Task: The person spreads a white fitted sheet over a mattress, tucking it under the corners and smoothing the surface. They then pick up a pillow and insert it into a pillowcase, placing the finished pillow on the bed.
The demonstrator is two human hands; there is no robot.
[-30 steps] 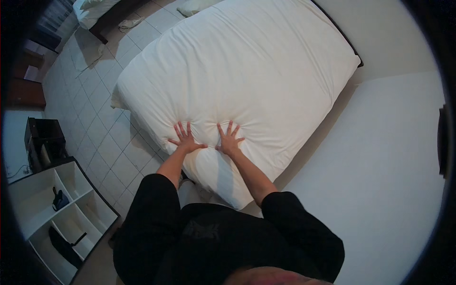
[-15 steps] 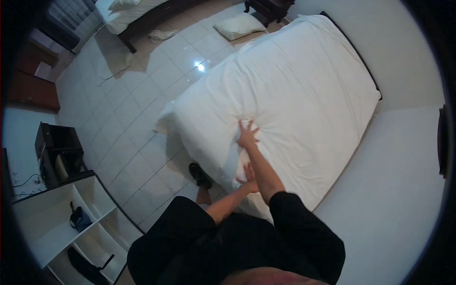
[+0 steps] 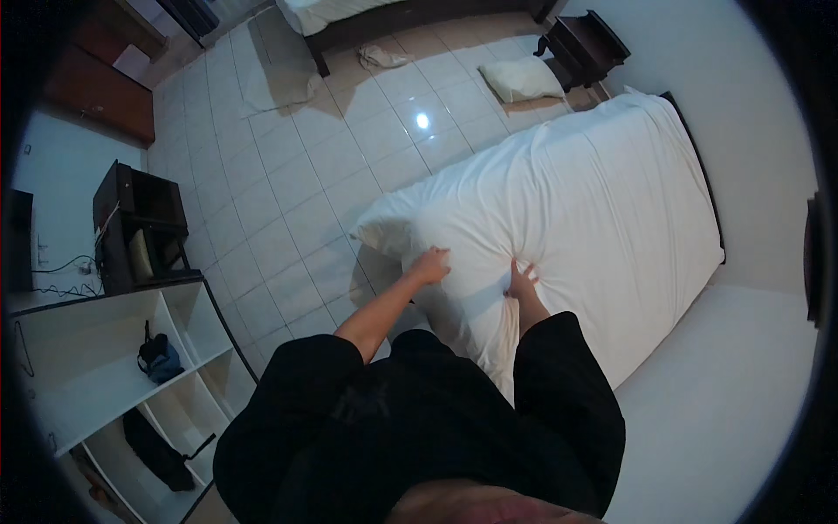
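A white sheet (image 3: 602,201) covers the mattress of the bed in front of me, with creases running across it. My right hand (image 3: 524,281) presses on its upper surface near the foot end, fingers spread, and wrinkles fan out from the fingertips. Farther left, my left hand (image 3: 428,265) touches the sheet by the edge of the foot end, finger and thumb a little apart. Below the hands the sheet drops in folds over the mattress side. At the far left corner a bunched flap of it sticks out past the bed.
White shelving (image 3: 96,349) stands at the lower left, holding a dark backpack (image 3: 159,358). Beyond it is a dark cabinet (image 3: 140,223). A pillow (image 3: 522,80) and crumpled cloth (image 3: 382,58) lie on the tiled floor (image 3: 288,188). A dark nightstand (image 3: 583,48) and second bed (image 3: 419,31) are farther off.
My left hand has moved from beside the right forearm out to the left edge of the bed. The right hand has drawn nearer to me, and the view has shifted.
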